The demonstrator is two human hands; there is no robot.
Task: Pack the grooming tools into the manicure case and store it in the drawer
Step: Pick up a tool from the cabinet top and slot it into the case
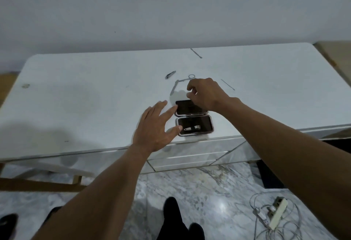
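The manicure case (207, 125) lies open near the front edge of the white dresser top (85, 97), both dark-lined halves facing up. A silver nail clipper (192, 128) rests in the near half. My left hand (153, 125) is spread open, with fingertips touching the case's left edge. My right hand (205, 95) hovers over the far half with thumb and forefinger curled, a small gap between them and nothing visible in it. Just beyond it lie scissors (185, 79), a flat tool (173, 87) and a small clipper (170, 75). Two thin tools (196, 53) (228, 84) lie farther off.
The mirrored drawer fronts (190, 158) are shut below the case. The marble floor holds a power strip with tangled cables (273, 215) at lower right. A wooden chair (47, 175) stands at left. My dark shoes (174, 218) are below. The wall is right behind the dresser.
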